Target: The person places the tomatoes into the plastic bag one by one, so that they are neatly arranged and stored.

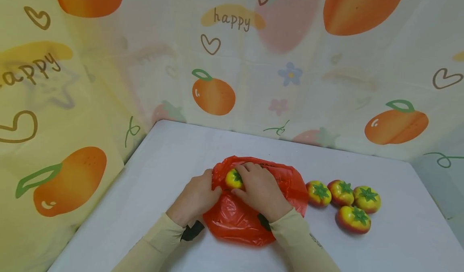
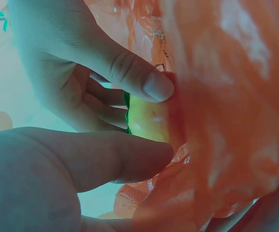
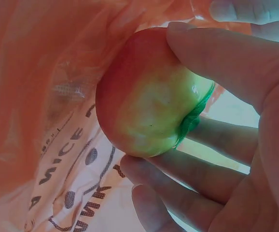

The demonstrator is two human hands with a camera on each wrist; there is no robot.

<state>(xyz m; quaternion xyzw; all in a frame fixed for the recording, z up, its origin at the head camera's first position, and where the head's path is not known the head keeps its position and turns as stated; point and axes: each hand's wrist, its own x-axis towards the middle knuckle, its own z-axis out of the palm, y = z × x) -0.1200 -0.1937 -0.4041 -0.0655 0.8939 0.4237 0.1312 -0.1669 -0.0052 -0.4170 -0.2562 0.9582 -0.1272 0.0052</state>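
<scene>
My right hand (image 1: 262, 188) grips a yellow-and-red persimmon (image 1: 233, 179) with a green leafy cap. In the right wrist view the thumb lies on one side of the persimmon (image 3: 149, 96) and the fingers curl on the other. The fruit is at the mouth of a red plastic bag (image 1: 235, 219), its lower side against the film. At the bag's left edge my left hand (image 1: 197, 195) holds the plastic. In the left wrist view its thumb points to the persimmon (image 2: 151, 118), while the other fingers are partly hidden behind the bag (image 2: 231, 121).
To the right of the bag, several more persimmons (image 1: 341, 192) stand in a cluster on the white table (image 1: 395, 239), the leftmost close by the bag. A fruit-print curtain (image 1: 250, 82) hangs behind the table and along its left side.
</scene>
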